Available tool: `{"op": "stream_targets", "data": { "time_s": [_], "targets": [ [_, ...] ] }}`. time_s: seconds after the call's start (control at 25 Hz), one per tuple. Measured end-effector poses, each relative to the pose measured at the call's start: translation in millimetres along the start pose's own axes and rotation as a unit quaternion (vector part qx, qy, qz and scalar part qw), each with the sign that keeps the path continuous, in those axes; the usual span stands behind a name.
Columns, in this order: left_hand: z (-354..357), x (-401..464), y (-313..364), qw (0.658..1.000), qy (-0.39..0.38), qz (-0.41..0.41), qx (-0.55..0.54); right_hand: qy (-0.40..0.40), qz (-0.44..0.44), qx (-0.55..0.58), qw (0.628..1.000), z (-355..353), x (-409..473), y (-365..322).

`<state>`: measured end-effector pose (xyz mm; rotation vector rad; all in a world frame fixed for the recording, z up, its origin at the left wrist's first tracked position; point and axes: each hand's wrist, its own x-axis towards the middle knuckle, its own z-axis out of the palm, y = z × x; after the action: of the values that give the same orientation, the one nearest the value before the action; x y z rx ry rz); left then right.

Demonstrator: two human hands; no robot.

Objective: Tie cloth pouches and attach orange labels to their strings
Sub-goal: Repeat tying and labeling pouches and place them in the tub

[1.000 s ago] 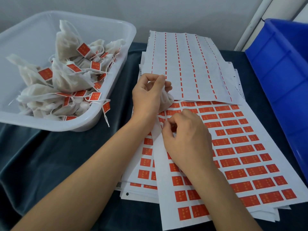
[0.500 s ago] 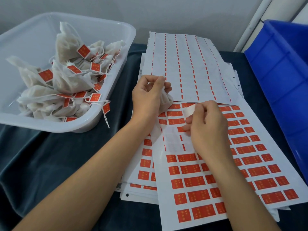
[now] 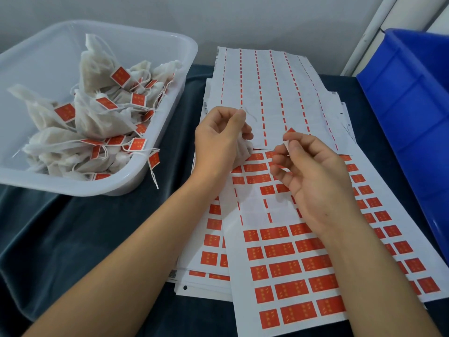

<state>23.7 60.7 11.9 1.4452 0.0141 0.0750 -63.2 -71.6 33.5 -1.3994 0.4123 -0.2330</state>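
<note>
A dark, soft-looking cloth (image 3: 73, 227) covers the table, with the translucent plastic tub (image 3: 170, 132) of finished, labelled pouches kept at the left and glossy label sheets (image 3: 291, 276) fanned flat within easy reach of both hands. The left hand (image 3: 218, 142) curls round a crumpled white cloth pouch (image 3: 241, 150), pinching its thin string (image 3: 251, 116) up clear, probably to present it. The right hand (image 3: 313, 171), just beside, pinches a small peeled orange label (image 3: 288, 136) over the sheets.
</note>
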Motion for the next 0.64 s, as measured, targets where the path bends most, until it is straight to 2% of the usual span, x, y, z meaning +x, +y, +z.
{"op": "stream_targets", "data": {
  "time_s": [0.12,0.36,0.64],
  "targets": [
    [1.5,-0.9,-0.7,0.999,-0.024,0.029,0.011,-0.022,-0.028,0.011,0.999,1.5,1.7,-2.1],
    [2.4,-7.1,1.5,0.993,-0.070,0.079,0.045,-0.047,-0.086,-0.051,0.994,0.5,3.1,-8.6],
    [4.4,-9.3,2.6,0.990,-0.089,0.085,0.071,-0.055,-0.082,-0.035,0.995,-1.8,3.2,-11.8]
  ]
}}
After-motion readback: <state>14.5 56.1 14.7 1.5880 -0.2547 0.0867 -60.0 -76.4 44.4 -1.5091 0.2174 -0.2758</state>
